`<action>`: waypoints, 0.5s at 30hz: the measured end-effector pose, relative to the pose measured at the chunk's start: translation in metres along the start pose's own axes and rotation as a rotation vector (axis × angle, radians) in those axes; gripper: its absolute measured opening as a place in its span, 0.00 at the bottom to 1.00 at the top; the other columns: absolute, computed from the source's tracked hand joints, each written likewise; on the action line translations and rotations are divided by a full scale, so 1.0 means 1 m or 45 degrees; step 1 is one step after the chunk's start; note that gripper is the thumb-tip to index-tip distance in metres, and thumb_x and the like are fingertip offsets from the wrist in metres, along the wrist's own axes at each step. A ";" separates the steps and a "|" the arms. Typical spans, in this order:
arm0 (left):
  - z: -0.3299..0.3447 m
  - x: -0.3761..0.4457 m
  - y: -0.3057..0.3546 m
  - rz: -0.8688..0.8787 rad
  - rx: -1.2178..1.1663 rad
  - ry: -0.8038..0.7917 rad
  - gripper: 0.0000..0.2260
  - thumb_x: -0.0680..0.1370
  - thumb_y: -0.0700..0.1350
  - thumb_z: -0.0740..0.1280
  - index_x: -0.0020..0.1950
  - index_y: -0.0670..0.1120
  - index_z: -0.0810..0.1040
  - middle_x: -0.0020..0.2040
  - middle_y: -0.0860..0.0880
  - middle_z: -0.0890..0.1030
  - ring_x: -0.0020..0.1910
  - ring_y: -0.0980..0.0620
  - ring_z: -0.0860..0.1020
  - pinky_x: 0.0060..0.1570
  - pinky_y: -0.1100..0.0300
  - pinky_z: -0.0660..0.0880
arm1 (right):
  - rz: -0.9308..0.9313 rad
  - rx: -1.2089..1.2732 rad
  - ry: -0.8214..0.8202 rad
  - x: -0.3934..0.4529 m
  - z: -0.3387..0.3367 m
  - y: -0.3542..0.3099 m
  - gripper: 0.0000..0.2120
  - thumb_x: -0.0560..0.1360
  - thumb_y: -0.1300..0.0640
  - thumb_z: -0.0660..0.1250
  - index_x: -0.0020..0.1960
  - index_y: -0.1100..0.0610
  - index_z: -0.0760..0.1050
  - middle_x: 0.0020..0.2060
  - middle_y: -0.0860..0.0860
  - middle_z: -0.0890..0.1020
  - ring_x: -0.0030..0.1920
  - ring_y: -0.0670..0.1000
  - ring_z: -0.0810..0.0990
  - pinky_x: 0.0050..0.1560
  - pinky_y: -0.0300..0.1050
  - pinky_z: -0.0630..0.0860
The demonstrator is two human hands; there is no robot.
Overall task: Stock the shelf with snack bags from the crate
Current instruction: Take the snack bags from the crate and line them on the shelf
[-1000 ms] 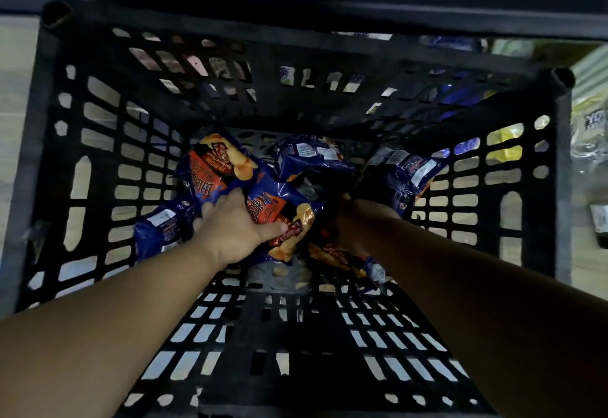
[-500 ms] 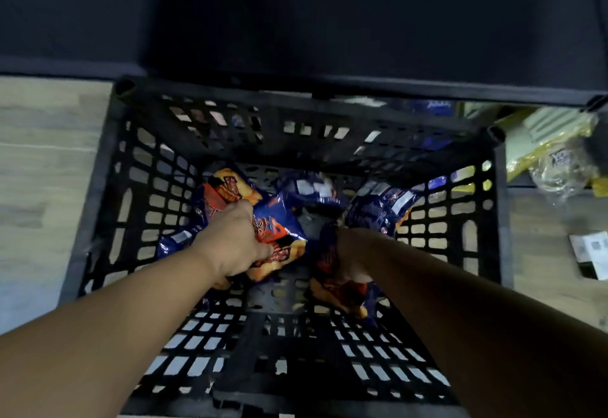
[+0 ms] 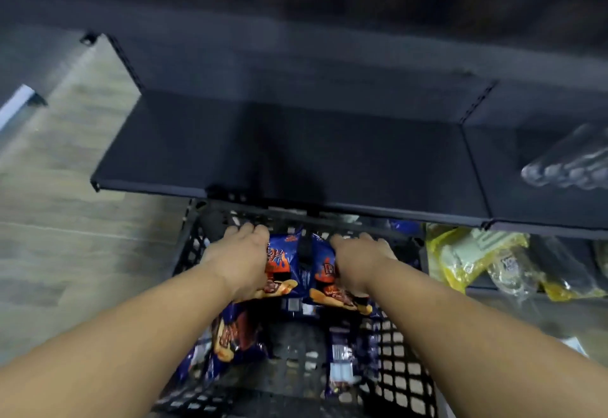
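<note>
Print on the snack bags [image 3: 283,263] is unreadable.

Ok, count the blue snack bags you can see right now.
4, maybe more hidden: one held in the left hand, bag; one in the right hand, bag; two lying in the crate, lower left and lower middle.

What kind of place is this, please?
Probably a shop aisle during restocking. Dark metal shelves stand over a wood-look floor, both hands lift snack bags from a black crate, and packaged goods lie on a lower shelf.
</note>
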State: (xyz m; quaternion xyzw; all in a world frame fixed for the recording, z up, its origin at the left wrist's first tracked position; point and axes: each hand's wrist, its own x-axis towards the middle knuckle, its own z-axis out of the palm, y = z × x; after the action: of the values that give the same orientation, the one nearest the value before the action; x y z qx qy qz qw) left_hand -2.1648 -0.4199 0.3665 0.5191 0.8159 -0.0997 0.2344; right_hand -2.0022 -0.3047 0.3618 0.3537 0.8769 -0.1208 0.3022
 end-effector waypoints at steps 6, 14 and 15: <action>-0.084 -0.034 0.007 0.005 0.019 0.215 0.23 0.73 0.47 0.69 0.64 0.48 0.63 0.61 0.48 0.70 0.61 0.46 0.68 0.55 0.52 0.72 | -0.054 -0.039 0.254 -0.050 -0.089 0.013 0.22 0.75 0.56 0.65 0.66 0.53 0.62 0.57 0.53 0.77 0.59 0.58 0.70 0.51 0.53 0.63; -0.183 -0.085 0.019 0.068 0.059 0.477 0.25 0.72 0.51 0.68 0.65 0.51 0.62 0.58 0.50 0.71 0.58 0.47 0.69 0.47 0.52 0.72 | -0.064 -0.088 0.464 -0.117 -0.185 0.024 0.23 0.72 0.50 0.70 0.62 0.52 0.65 0.54 0.52 0.78 0.58 0.58 0.73 0.52 0.52 0.64; -0.194 -0.090 0.020 0.076 0.071 0.499 0.25 0.72 0.51 0.68 0.66 0.51 0.62 0.58 0.50 0.71 0.59 0.47 0.69 0.47 0.52 0.72 | -0.066 -0.103 0.481 -0.124 -0.196 0.024 0.25 0.72 0.49 0.71 0.64 0.51 0.64 0.55 0.52 0.78 0.58 0.58 0.73 0.53 0.52 0.65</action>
State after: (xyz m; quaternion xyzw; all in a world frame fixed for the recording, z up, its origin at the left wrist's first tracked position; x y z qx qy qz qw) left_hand -2.1697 -0.4047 0.5802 0.5588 0.8271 -0.0122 0.0594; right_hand -2.0026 -0.2720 0.5922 0.3348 0.9310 -0.0246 0.1431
